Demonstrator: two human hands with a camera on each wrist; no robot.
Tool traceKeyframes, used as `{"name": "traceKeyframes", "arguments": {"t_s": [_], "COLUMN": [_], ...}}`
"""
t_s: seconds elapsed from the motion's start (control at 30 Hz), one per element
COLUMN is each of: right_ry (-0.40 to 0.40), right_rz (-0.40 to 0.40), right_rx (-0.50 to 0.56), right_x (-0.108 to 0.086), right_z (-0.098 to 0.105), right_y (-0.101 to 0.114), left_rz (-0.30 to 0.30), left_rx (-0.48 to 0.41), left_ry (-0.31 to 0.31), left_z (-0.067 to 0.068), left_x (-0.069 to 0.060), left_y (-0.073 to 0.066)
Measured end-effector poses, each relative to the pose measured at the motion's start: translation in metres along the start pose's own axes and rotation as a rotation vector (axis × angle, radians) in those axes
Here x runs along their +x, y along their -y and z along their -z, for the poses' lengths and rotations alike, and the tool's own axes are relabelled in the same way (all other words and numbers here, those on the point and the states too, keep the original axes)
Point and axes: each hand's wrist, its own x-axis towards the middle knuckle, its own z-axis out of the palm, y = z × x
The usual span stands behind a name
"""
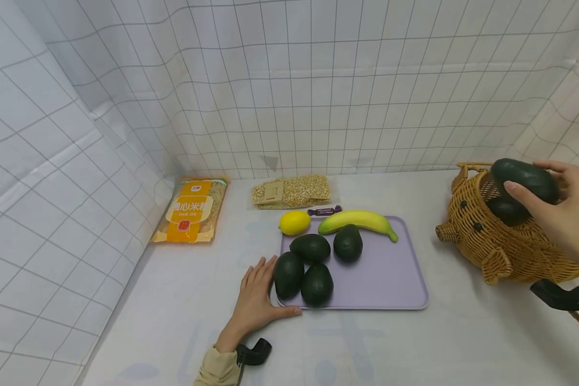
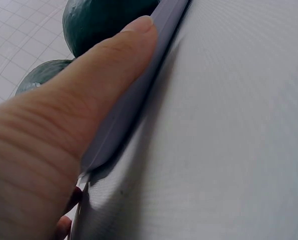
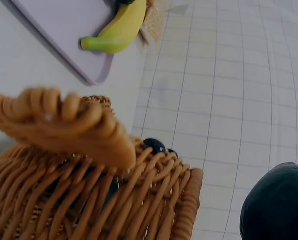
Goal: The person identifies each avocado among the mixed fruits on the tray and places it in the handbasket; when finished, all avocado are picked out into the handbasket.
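Observation:
At the right, the right hand (image 1: 566,201) grips a dark green avocado (image 1: 526,179) above the opening of a wicker basket shaped like a pig (image 1: 468,252); the held avocado (image 3: 279,205) also shows in the right wrist view. Another avocado (image 1: 509,210) lies inside the basket. The left hand (image 1: 258,300) rests at the near left corner of the lilac tray (image 1: 381,284), fingers along its left side and thumb along its front edge. Several avocados (image 1: 317,285) lie on the tray's left half, with a banana (image 1: 362,219) and a lemon (image 1: 294,222) at its back edge.
A purple-wrapped candy (image 1: 324,211) and a clear bag of yellow kernels (image 1: 291,192) lie behind the tray. An orange food packet (image 1: 190,212) lies at the back left. White gridded cloth (image 1: 318,96) hangs behind and along the sides.

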Motion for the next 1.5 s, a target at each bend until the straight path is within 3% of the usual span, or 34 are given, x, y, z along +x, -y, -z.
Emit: {"name": "traceKeyframes", "arguments": {"t_s": [0.2, 0.43, 0.9, 1.3, 1.5], "right_ry": [-0.004, 0.033, 0.180, 0.256, 0.250], "right_rz": [0.008, -0.040, -0.100, -0.093, -0.092], "right_rx": [0.027, -0.022, -0.133, -0.180, -0.191], "right_x": [0.006, 0.011, 0.017, 0.026, 0.026], "right_z": [0.003, 0.004, 0.006, 0.007, 0.006], "right_y": [-0.009, -0.020, -0.018, -0.030, -0.036], "left_rz": [-0.002, -0.003, -0.004, 0.007, 0.009], "left_rx": [-0.001, 0.001, -0.001, -0.010, -0.010], "left_ry": [-0.002, -0.006, -0.007, 0.001, 0.001], "left_z": [0.000, -0.001, 0.000, 0.000, 0.000], "left_x": [0.000, 0.000, -0.001, -0.001, -0.001], "left_y": [0.000, 0.000, -0.001, -0.001, -0.001]}}
